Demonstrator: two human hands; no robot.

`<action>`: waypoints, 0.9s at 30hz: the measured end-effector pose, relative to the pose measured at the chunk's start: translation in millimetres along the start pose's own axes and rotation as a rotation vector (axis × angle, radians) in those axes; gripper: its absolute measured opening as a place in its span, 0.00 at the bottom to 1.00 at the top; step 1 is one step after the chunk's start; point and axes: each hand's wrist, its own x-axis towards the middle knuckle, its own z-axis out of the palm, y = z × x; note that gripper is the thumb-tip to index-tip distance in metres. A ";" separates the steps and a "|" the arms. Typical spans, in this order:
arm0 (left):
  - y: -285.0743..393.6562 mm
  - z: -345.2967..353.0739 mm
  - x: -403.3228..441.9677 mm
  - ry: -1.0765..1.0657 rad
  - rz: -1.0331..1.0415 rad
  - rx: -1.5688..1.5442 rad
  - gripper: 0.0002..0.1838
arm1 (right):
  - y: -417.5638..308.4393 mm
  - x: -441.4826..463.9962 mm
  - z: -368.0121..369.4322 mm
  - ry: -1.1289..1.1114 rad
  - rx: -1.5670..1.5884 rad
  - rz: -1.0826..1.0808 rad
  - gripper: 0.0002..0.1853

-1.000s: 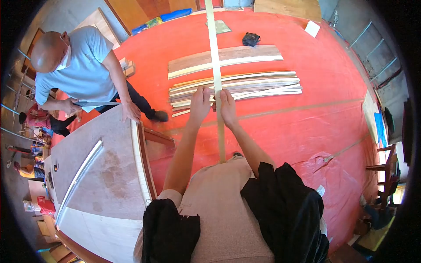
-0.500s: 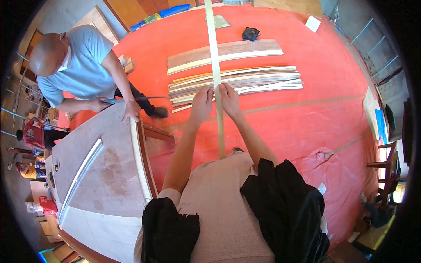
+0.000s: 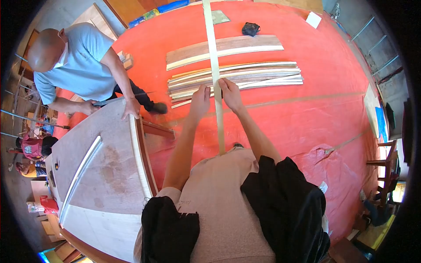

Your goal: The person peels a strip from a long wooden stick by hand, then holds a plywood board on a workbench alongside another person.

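Note:
A long, narrow, pale wood strip (image 3: 212, 44) runs from the top of the view down to the front of my shirt. My right hand (image 3: 230, 94) grips its right edge, thumb against the strip and fingers curled. Just left of the strip is my left hand (image 3: 201, 100), its fingers curled closed. A narrow gap shows between its fingertips and the strip; anything in them is too small to make out. Beyond both hands, a stack of thin wood strips (image 3: 245, 75) lies on the red floor covering (image 3: 315, 109).
A co-worker (image 3: 83, 65) leans over a board-topped table (image 3: 114, 149) at left, one hand on its edge, the other on a saw-like tool. A curved pale strip (image 3: 81, 175) lies on the board. Wider planks (image 3: 223, 52) and a black bag (image 3: 251, 29) lie farther off.
My left hand has drawn slightly left, away from the strip's edge. My right hand stays at the strip and has risen a little. The co-worker's tool has shifted back toward their body.

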 end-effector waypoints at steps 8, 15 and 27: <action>-9.5 24.1 -18.3 -0.032 -0.158 -0.435 0.11 | -16.2 -4.9 -11.0 -0.136 -0.476 -0.269 0.16; -7.7 18.0 -14.2 -0.130 -0.227 -0.380 0.12 | -9.4 -5.3 -14.8 -0.027 -0.826 -0.477 0.18; -9.6 21.1 -7.8 -0.125 -0.313 -0.403 0.15 | 38.2 -53.7 -40.8 -0.172 -0.397 -0.152 0.16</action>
